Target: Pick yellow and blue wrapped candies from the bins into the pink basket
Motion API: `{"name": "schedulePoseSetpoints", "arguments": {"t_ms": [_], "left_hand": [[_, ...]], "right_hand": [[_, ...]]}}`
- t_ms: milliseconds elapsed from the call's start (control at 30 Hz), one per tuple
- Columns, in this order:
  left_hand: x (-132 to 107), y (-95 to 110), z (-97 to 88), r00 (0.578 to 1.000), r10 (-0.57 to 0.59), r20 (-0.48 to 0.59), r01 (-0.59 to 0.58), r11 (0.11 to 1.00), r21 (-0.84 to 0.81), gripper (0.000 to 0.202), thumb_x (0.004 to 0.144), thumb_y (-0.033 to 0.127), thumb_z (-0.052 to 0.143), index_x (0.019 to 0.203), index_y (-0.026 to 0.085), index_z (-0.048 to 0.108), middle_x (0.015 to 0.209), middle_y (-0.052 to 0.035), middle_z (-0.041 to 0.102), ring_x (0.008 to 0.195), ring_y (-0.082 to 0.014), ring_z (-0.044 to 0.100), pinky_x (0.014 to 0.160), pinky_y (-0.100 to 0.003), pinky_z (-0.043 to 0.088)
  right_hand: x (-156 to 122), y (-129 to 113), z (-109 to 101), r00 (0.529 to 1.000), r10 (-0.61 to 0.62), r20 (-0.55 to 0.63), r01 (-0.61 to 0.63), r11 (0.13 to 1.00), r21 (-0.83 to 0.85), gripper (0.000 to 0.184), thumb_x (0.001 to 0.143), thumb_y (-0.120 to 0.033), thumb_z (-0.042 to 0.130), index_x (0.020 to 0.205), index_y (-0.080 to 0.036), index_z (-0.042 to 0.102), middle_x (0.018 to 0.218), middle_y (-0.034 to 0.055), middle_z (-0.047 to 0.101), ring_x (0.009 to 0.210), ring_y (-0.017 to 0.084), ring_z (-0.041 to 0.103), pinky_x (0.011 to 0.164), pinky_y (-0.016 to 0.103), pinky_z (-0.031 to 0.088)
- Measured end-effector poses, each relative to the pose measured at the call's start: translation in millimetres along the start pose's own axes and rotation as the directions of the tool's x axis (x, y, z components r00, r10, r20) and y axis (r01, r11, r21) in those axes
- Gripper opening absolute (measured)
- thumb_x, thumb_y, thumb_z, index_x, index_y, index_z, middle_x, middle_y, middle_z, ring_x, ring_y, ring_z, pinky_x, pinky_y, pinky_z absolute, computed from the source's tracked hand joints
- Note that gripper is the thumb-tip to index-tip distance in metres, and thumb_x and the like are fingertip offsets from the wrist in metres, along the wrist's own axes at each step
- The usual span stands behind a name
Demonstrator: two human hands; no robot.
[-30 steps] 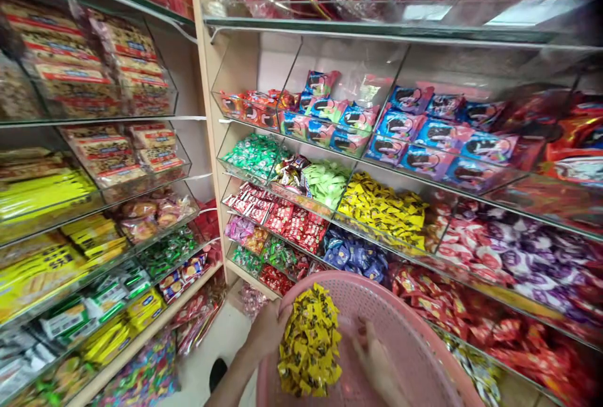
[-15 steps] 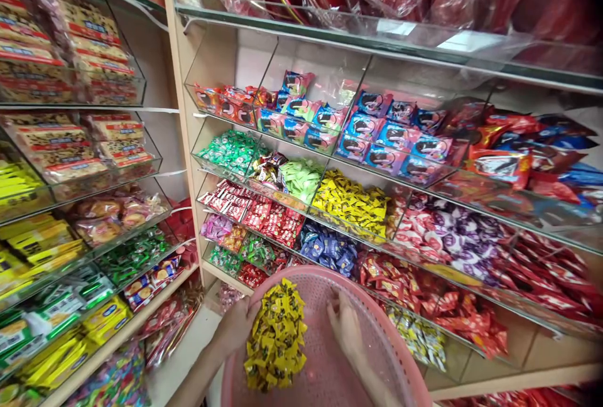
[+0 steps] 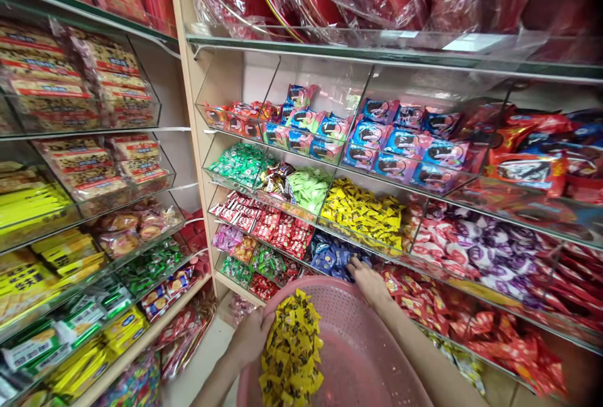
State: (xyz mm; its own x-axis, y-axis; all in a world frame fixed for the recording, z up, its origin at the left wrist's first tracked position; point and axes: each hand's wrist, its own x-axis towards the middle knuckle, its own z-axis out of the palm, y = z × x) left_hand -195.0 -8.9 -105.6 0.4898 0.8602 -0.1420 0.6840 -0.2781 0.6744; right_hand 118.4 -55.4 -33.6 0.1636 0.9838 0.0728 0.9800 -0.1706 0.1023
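A pink plastic basket [image 3: 372, 357] with small holes in its wall takes up the bottom middle. Yellow-wrapped candies [image 3: 292, 350] are heaped along its left side. My left hand [image 3: 252, 335] grips the basket's left rim. Beyond the far rim, my right hand [image 3: 370, 281] reaches to the shelf bin of blue-wrapped candies [image 3: 332, 256]. Its fingers are apart and slightly bent, with the tips at the right end of the blue candies. I see nothing held in it.
Above the blue candies is a bin of yellow-wrapped candies [image 3: 362, 209]. Red-wrapped candies [image 3: 424, 297] lie right of my right hand. Clear dividers and a glass shelf [image 3: 400, 49] edge the bins. A second rack with packaged wafers [image 3: 78, 165] stands at the left.
My right hand has moved from inside the basket, forward over its far rim, to the blue candies. My left hand stays on the rim. The view has tilted up slightly.
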Motion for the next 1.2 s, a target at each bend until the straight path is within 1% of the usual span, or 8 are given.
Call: {"name": "schedulePoseSetpoints", "arguments": {"t_ms": [233, 467, 600, 700, 833, 933, 1067, 1200], "left_hand": [[2, 9, -2.1, 1.0, -0.028, 0.004, 0.028, 1.0, 0.006, 0.033, 0.087, 0.041, 0.031, 0.082, 0.016, 0.052, 0.081, -0.0078, 0.063, 0.079, -0.0185, 0.059, 0.068, -0.024, 0.039], [2, 9, -1.3, 0.999, -0.033, 0.005, 0.033, 0.999, 0.005, 0.031, 0.086, 0.041, 0.031, 0.083, 0.017, 0.051, 0.082, -0.007, 0.063, 0.079, -0.0177, 0.059, 0.066, -0.024, 0.039], [5, 6, -0.5, 1.0, -0.025, 0.007, 0.025, 0.999, 0.021, 0.034, 0.085, 0.043, 0.03, 0.08, 0.018, 0.052, 0.076, -0.0061, 0.063, 0.075, -0.019, 0.059, 0.066, -0.026, 0.04], [6, 5, -0.3, 1.0, -0.013, 0.016, 0.013, 1.0, 0.013, 0.035, 0.085, 0.044, 0.03, 0.08, 0.018, 0.053, 0.077, -0.0067, 0.063, 0.075, -0.0196, 0.059, 0.068, -0.027, 0.04], [5, 8, -2.1, 0.999, -0.028, 0.018, 0.028, 1.0, 0.011, 0.034, 0.086, 0.044, 0.031, 0.08, 0.017, 0.052, 0.079, -0.0067, 0.064, 0.077, -0.0188, 0.059, 0.068, -0.026, 0.04], [4, 13, -4.6, 0.999, -0.034, 0.027, 0.033, 0.999, 0.034, 0.032, 0.086, 0.041, 0.033, 0.083, 0.016, 0.053, 0.08, -0.0066, 0.063, 0.078, -0.018, 0.059, 0.067, -0.025, 0.039], [2, 18, -7.8, 0.999, -0.036, 0.024, 0.034, 0.995, 0.089, 0.03, 0.087, 0.037, 0.034, 0.082, 0.015, 0.053, 0.08, -0.0077, 0.063, 0.077, -0.0165, 0.059, 0.065, -0.023, 0.037], [1, 18, -10.2, 0.998, -0.064, 0.028, 0.061, 0.994, 0.095, 0.029, 0.087, 0.038, 0.034, 0.083, 0.016, 0.053, 0.081, -0.0075, 0.064, 0.078, -0.0162, 0.059, 0.064, -0.021, 0.037]], "right_hand": [[4, 4, 5, 0.998, -0.013, 0.055, 0.024, 0.979, -0.201, 0.036, 0.08, -0.001, 0.033, 0.097, -0.017, 0.06, 0.112, 0.0122, 0.053, 0.098, 0.022, 0.051, 0.075, 0.03, 0.041], [-13, 14, -10, 0.998, 0.004, -0.065, -0.018, 0.974, -0.226, 0.029, 0.081, -0.003, 0.033, 0.09, -0.017, 0.057, 0.1, 0.0099, 0.054, 0.089, 0.02, 0.05, 0.07, 0.028, 0.04], [-41, 7, -29, 0.975, 0.035, -0.218, -0.054, 0.995, -0.08, 0.024, 0.084, -0.01, 0.033, 0.092, -0.019, 0.054, 0.099, 0.008, 0.052, 0.087, 0.018, 0.05, 0.072, 0.027, 0.039], [-62, -4, -22, 0.963, 0.104, -0.247, -0.047, 0.973, 0.227, 0.023, 0.086, -0.021, 0.032, 0.092, -0.02, 0.053, 0.095, 0.0061, 0.055, 0.081, 0.016, 0.052, 0.068, 0.025, 0.038], [-73, -18, 22, 0.98, 0.196, -0.028, -0.127, 0.732, 0.669, 0.019, 0.077, -0.028, 0.04, 0.068, -0.018, 0.052, 0.065, 0.0018, 0.055, 0.059, 0.014, 0.049, 0.055, 0.023, 0.037], [-71, -22, 60, 0.961, 0.226, 0.16, -0.263, 0.56, 0.786, 0.016, 0.068, -0.027, 0.043, 0.054, -0.019, 0.044, 0.049, -0.0023, 0.046, 0.048, 0.011, 0.041, 0.048, 0.022, 0.031], [-69, -21, 91, 0.943, 0.22, 0.249, -0.328, 0.499, 0.802, 0.013, 0.06, -0.023, 0.048, 0.049, -0.019, 0.043, 0.045, -0.0038, 0.044, 0.046, 0.009, 0.038, 0.046, 0.021, 0.029], [-68, -24, 101, 0.908, 0.089, 0.41, -0.4, 0.483, 0.779, 0.008, 0.059, -0.021, 0.05, 0.051, -0.018, 0.049, 0.041, -0.0047, 0.045, 0.042, 0.009, 0.038, 0.044, 0.02, 0.029]]}}
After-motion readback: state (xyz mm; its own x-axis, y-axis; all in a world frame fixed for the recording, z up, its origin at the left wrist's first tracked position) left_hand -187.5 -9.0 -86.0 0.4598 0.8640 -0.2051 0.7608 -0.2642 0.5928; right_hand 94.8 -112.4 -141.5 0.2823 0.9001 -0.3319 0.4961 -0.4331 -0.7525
